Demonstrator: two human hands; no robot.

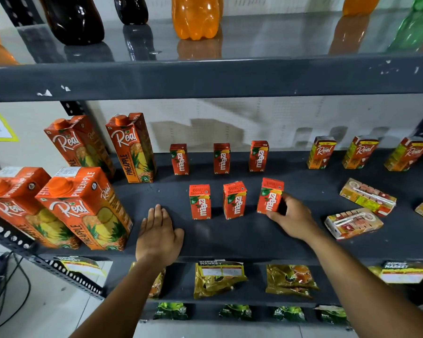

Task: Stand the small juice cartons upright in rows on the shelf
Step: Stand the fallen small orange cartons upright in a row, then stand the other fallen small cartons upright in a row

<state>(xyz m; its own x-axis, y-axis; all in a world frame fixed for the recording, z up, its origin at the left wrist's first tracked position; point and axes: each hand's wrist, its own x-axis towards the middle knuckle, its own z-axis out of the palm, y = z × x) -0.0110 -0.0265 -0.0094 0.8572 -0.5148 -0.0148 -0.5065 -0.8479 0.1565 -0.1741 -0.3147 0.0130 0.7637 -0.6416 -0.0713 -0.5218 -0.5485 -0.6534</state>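
Note:
Small red Maaza cartons stand upright on the dark shelf (230,240) in two rows. The back row holds three (221,158). The front row has two standing free (200,201) (234,200) and a third, slightly tilted carton (270,195) at its right end. My right hand (291,215) grips that third carton from its right side. My left hand (158,234) rests flat on the shelf, palm down, left of the front row. Three small Real cartons (321,152) stand at the back right. Others lie flat (368,196) (353,223) at the right.
Tall Real pineapple cartons (83,206) stand at the left of the shelf, close to my left hand. Soda bottles (195,18) sit on the shelf above. Yellow-green packets (217,279) hang on the shelf below. Bare shelf surface lies in front of the front row.

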